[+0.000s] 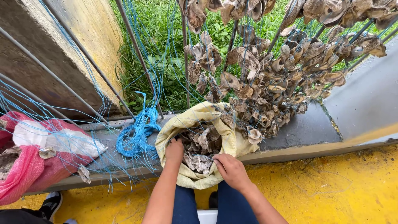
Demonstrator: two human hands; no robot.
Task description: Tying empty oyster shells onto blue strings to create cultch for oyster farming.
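A yellow woven sack [187,123] stands open in front of me, filled with grey oyster shells [202,143]. My left hand [174,150] reaches into the sack's left side, fingers down among the shells. At the sack's near rim my right hand [231,169] closes its fingertips on a shell. Whether the left hand grips one is hidden.
Many oyster shells hang on blue strings [273,79] from metal bars above the sack. A coil of blue cord [136,139] lies to the left, beside a red mesh bag [29,166]. A concrete wall [49,49], grass [153,49] and a yellow floor [323,186] surround the spot.
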